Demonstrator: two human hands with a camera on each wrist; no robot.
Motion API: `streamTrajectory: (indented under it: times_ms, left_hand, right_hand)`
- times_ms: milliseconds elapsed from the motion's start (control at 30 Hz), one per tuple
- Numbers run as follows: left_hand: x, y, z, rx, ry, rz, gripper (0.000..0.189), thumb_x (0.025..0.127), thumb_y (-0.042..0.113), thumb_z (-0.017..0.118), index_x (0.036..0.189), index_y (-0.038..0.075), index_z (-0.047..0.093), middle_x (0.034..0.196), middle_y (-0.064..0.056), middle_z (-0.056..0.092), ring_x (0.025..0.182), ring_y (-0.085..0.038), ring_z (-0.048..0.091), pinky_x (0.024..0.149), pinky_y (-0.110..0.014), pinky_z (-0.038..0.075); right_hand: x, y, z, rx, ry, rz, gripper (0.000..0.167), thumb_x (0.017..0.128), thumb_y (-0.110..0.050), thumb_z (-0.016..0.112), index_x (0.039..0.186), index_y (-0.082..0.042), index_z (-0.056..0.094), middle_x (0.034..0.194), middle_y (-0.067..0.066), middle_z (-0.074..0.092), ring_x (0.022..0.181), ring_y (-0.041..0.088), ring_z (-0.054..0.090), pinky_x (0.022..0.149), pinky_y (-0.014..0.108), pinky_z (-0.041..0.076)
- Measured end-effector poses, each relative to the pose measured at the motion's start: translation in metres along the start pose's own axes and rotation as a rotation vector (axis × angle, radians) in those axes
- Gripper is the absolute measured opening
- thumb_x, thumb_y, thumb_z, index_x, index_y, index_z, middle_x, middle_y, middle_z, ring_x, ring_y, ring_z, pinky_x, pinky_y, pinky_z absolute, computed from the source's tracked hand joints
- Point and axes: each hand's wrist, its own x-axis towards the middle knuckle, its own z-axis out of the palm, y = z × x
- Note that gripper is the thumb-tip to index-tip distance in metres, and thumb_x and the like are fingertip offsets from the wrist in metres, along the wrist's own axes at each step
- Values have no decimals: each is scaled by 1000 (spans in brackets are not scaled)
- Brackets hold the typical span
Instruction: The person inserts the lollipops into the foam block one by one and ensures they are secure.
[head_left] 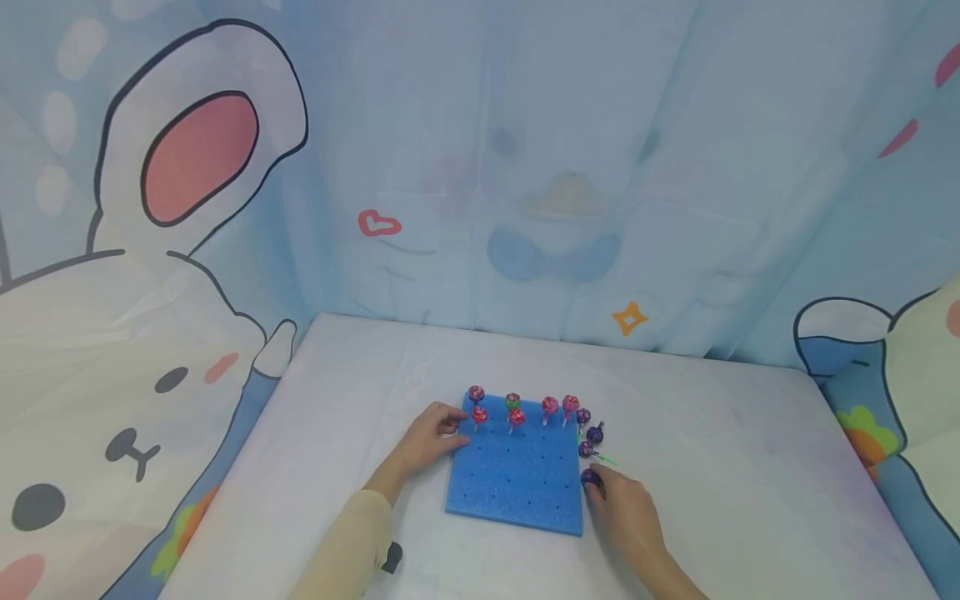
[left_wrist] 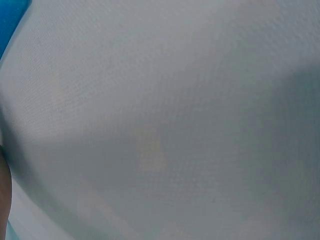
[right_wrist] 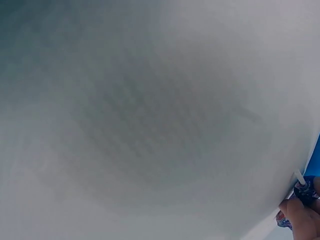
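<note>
A blue foam board (head_left: 517,475) with rows of small holes lies on the table. Several wrapped lollipops stand upright in its far rows, among them a green and red lollipop (head_left: 513,401) and a pink one (head_left: 550,405). At the board's left edge is my left hand (head_left: 429,435), thumb and index finger spread apart and touching that side. My right hand (head_left: 624,504), beside the right edge, pinches a dark purple lollipop (head_left: 591,477) by its head. In the right wrist view, fingertips (right_wrist: 300,220) show around dark wrappers at the lower right corner.
More purple lollipops lie along the board's right side, including one purple lollipop (head_left: 595,433) and another with a green stick (head_left: 587,449). The white-covered table (head_left: 712,450) meets a printed cloth curtain (head_left: 480,167) at the back. A small dark mark (head_left: 392,557) shows near my left sleeve.
</note>
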Motion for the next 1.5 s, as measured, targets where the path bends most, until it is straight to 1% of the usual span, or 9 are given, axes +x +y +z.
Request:
streamTrajectory:
  times_ms: [300,500,600,767,933,1100,1300,1400,1500]
  left_hand:
    - [0,1,0,8,-3,-13,38,92,20,70,126,8,59,120,-6,56,112,-20,58,99,-33,50]
    - [0,0,0,15,-6,-4,38,92,21,70,126,7,59,120,-6,56,112,-20,58,99,-32,50]
    - [0,0,0,8,-6,-6,38,92,21,70,126,7,59,120,-6,56,112,-19,58,99,-32,50]
    - [0,0,0,9,-6,-2,38,92,21,70,126,7,59,121,-6,56,113,-20,58,99,-33,50]
    - [0,0,0,8,-8,-1,39,92,22,70,127,7,59,121,-6,55,112,-19,58,99,-32,50]
    - [0,0,0,5,-9,2,39,92,21,70,127,7,59,121,-6,55,113,-20,58,99,-31,50]
    - [0,0,0,11,-6,2,39,92,21,70,127,7,59,120,-6,56,113,-20,58,99,-32,50]
    - [0,0,0,11,-4,3,39,92,21,70,126,7,59,120,-6,56,112,-21,58,99,-32,50]
    - [1,-1,0,17,-4,1,38,92,22,70,126,7,59,120,-6,56,112,-21,58,99,-34,50]
  right_hand:
    - [-1,0,0,53,4,-2,32,89,-3,68,117,10,60,110,27,66,104,41,64,87,50,54]
    - [-2,1,-4,105,2,-3,30,92,-3,65,117,9,55,106,25,67,101,38,66,85,48,56]
    - [-2,1,-8,138,-1,-4,30,93,-3,64,118,8,54,109,24,66,104,38,65,87,48,55]
    - [0,3,-13,155,-2,-41,36,90,-2,67,124,8,57,116,25,64,108,38,63,90,49,54]
    - [2,2,-20,180,18,-72,32,91,-3,67,121,6,62,112,22,68,103,35,66,87,47,56]
    - [3,-3,-28,241,52,-84,28,93,-4,64,120,4,61,111,20,69,101,33,68,84,44,57]
    - [5,-8,-30,326,116,-80,35,96,-7,62,129,2,59,117,22,66,104,34,67,84,41,56]
    - [8,-11,-27,389,178,-78,35,96,-8,62,130,0,59,119,21,66,104,32,67,82,35,57]
    - [11,-14,-23,476,255,-97,34,94,-6,64,127,-1,61,118,19,67,102,30,68,79,25,56]
